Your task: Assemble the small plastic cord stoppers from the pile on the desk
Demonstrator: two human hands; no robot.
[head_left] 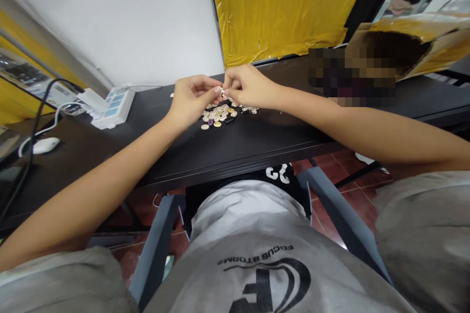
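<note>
Both my hands meet above a black table [235,142], their fingertips almost touching. My left hand [193,98] pinches a small whitish piece [222,91] between thumb and fingers. From the other side, my right hand [249,87] has its thumb and index finger pressed together at the same piece. Just below the hands lies a loose pile of small oval pieces [220,113], mostly cream, with a purple piece [210,122], a yellow piece [217,124] and a few black ones. Small pale bits [249,109] lie at the pile's right, and part of the pile is hidden behind my fingers.
A white power strip [119,107] with plugs and a black cable [38,127] sits at the left, near a white mouse-like object [46,145]. A cardboard box with yellow tape [440,51] stands at the right. Blue-grey chair armrests [156,249] flank my body.
</note>
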